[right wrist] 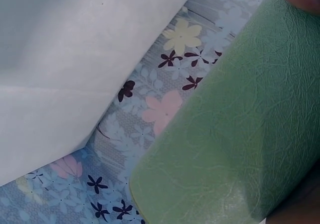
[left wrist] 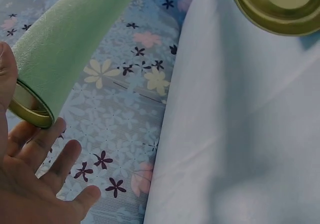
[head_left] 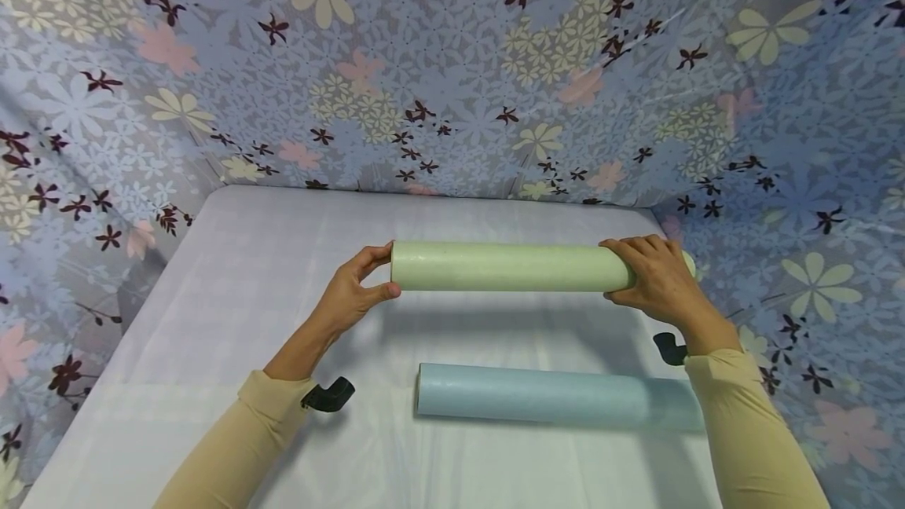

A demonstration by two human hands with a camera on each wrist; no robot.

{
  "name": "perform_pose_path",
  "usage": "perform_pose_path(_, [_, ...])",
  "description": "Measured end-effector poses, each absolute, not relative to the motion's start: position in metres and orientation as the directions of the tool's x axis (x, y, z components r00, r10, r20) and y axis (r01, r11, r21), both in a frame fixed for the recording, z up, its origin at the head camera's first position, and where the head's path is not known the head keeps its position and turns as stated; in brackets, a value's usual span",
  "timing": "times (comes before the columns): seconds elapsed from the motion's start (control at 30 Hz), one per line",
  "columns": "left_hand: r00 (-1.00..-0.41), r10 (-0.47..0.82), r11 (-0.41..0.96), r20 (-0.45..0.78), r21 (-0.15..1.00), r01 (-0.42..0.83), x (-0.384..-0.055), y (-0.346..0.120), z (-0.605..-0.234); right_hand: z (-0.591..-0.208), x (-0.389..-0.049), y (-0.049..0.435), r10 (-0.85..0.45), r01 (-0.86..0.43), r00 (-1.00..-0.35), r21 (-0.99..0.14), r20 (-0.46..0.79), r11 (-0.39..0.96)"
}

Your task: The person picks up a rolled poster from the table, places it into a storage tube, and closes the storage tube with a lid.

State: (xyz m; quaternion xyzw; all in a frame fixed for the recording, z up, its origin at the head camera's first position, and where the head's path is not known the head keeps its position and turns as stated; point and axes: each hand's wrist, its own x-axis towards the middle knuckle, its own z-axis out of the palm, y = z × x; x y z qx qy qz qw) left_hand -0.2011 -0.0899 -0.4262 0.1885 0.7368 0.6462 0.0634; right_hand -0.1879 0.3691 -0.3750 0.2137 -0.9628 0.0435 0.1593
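A pale green tube [head_left: 505, 266] with a leathery, creased surface is held level above the white-covered table. My left hand [head_left: 353, 289] pinches its left end between thumb and fingertips. In the left wrist view that end has a gold-coloured rim [left wrist: 32, 115], and some fingers of the left hand [left wrist: 42, 179] are spread below it. Near the tube's other end, my right hand [head_left: 654, 277] grips it from above, a short piece sticking out past the fingers. In the right wrist view the green tube [right wrist: 235, 119] fills the right side, and little of the hand shows.
A light blue tube [head_left: 530, 395] lies on the table [head_left: 212, 415] nearer to me, its right end beside the right sleeve. A gold-coloured round end [left wrist: 280, 9] shows in the left wrist view. Flower-patterned cloth [head_left: 452, 77] hangs behind and at both sides of the table.
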Motion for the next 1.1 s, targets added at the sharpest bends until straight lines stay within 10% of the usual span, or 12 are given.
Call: perform_pose_path(1.1, [-0.917, 0.367, 0.385, 0.158, 0.871, 0.305, -0.204, -0.093, -0.398, -0.363, -0.18, 0.371, -0.371, -0.395, -0.861, 0.002, 0.347, 0.919])
